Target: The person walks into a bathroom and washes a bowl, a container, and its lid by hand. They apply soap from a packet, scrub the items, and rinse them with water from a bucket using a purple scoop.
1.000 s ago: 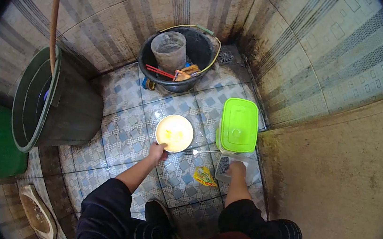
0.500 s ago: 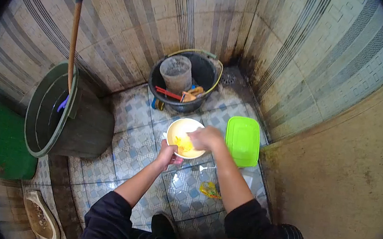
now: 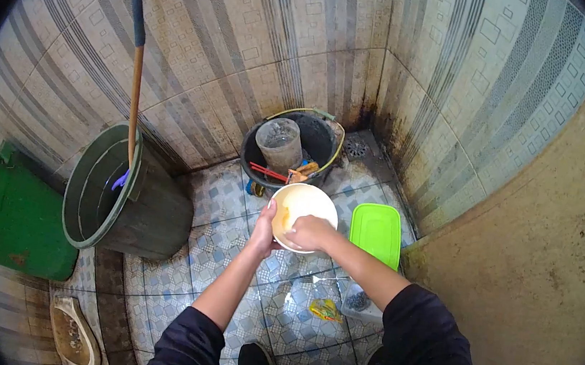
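A round cream-white bowl (image 3: 312, 203) is held above the tiled floor, with a little yellow-orange matter inside it. My left hand (image 3: 267, 231) grips the bowl by its left side, thumb at the rim and fingers beneath. Inside the bowl, at its lower right, is my right hand (image 3: 310, 233), its fingers curled inward; what they hold, if anything, is hidden. A bright green lid (image 3: 375, 235) lies to the right. Below the bowl on the floor is a yellow packet (image 3: 325, 309), beside a clear container (image 3: 364, 310) with something dark in it, partly behind my right arm.
Behind the bowl stands a black bucket (image 3: 322, 143) holding a grey container (image 3: 279, 143) and red-handled items. At left are a large dark green bin (image 3: 153, 203) with a long wooden stick (image 3: 136, 92) and a green panel (image 3: 29, 217). A floor drain (image 3: 356, 146) lies in the corner.
The view has shifted, so the surroundings appear lower and further right. My right hand has moved down inside the bowl, and less yellow shows there. More of the clear container is visible.
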### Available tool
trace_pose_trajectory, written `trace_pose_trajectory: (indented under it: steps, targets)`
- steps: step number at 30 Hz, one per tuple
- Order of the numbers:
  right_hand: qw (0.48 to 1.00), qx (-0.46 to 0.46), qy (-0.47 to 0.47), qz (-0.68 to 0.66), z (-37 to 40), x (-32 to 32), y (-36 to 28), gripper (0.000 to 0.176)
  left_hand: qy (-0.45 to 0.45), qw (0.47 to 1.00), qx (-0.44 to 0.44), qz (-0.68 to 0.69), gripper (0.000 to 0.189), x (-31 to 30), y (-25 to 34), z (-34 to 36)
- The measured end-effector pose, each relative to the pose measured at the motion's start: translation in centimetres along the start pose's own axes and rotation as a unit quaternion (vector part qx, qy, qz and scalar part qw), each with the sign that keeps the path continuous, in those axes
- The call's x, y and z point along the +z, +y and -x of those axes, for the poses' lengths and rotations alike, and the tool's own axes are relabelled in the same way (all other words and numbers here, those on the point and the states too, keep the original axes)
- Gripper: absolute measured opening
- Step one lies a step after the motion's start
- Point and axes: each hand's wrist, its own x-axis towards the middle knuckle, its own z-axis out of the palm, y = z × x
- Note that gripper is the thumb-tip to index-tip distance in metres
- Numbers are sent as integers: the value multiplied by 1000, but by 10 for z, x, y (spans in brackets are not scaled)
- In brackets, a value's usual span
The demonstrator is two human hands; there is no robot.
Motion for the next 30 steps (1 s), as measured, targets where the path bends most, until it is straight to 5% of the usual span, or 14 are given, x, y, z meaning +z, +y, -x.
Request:
trace_pose_trajectory:
  steps: [4, 6, 7, 10, 12, 14, 18, 20, 22, 24, 26, 27, 28, 30]
  targets:
    - [938, 3, 115, 327, 20, -1, 2, 22, -79, 989, -106, -64, 67, 3, 8, 22]
    - [833, -347, 326, 280, 24, 1, 7, 17, -82, 987, -101, -90, 67, 6, 8, 25]
    - [833, -347, 327, 280, 24, 2, 9, 17, -71, 991, -81, -75, 67, 4, 6, 21]
    - [966, -146, 30, 213, 25, 1, 12, 23, 5, 998, -33, -52, 67, 8, 9, 22]
    - [988, -75, 137, -1, 27, 5, 1, 12, 13, 997, 69, 40, 50, 26, -8, 27]
    - [943, -79, 314, -69, 12, 8, 13, 16, 32, 995, 92, -7, 49, 26, -12, 17]
    - [946, 59, 304, 98, 19, 0, -3, 22, 79, 990, 111, -41, 49, 35, 0, 23]
    - [982, 95, 156, -44, 16, 4, -16, 24, 83, 969, 223, -65, 48, 33, -5, 18]
    - [943, 103, 252, -190, 8, 14, -19, 36, 121, 918, 310, -217, 47, 46, 3, 34]
    - [853, -15, 220, -473, -11, 23, -9, 37, 131, 920, 276, -244, 47, 47, 12, 36]
    - [850, 48, 144, -504, -13, 19, -4, 36, 109, 944, 263, -164, 45, 28, 4, 10]
    - [980, 69, 66, -173, 10, -5, -16, 28, 7, 983, 170, -72, 46, 13, 5, 1]
    - [980, 81, -22, 179, 29, -25, -25, 23, 8, 983, 169, -72, 46, 11, 12, 7]
    - [957, 52, -38, 284, 34, -33, -17, 20, -87, 993, 42, -69, 51, 13, 30, 25]
